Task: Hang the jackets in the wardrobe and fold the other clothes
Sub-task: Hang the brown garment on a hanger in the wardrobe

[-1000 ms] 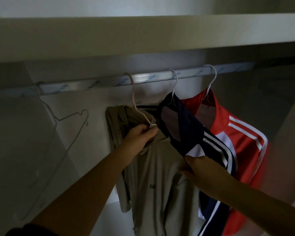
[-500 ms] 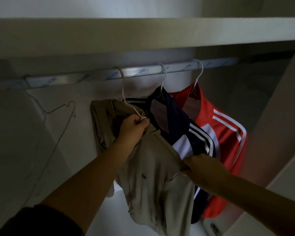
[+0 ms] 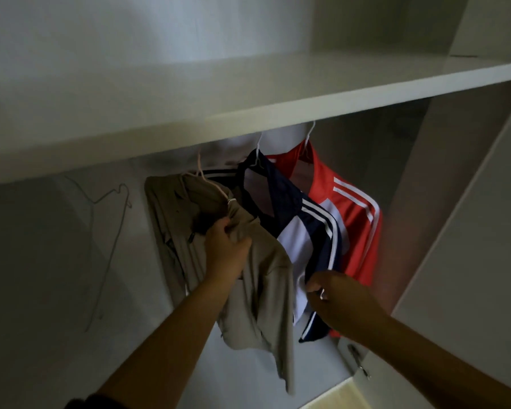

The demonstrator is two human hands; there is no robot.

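The wardrobe's broad white shelf (image 3: 248, 113) overhangs everything and hides the rail, so only the hook tips show beneath it. Under it hang 3 jackets. The beige jacket (image 3: 269, 276) is nearest, on a pale hanger (image 3: 216, 188), with a navy jacket (image 3: 307, 219) touching its right side and a red jacket (image 3: 357, 225) behind that. The beige one looks light, soft and limp, sagging in folds. I'd say it could slip off so thin a hanger, so the collar by the hanger's neck is the place to hold. The left hand (image 3: 224, 249) grips a bunch of cloth just there. The right hand (image 3: 337, 299) is curled at the navy jacket's lower edge, though I cannot tell what it pinches. The crowding navy jacket is the obstacle, while 1 bare wire hanger (image 3: 127, 196) sits well apart to the left.
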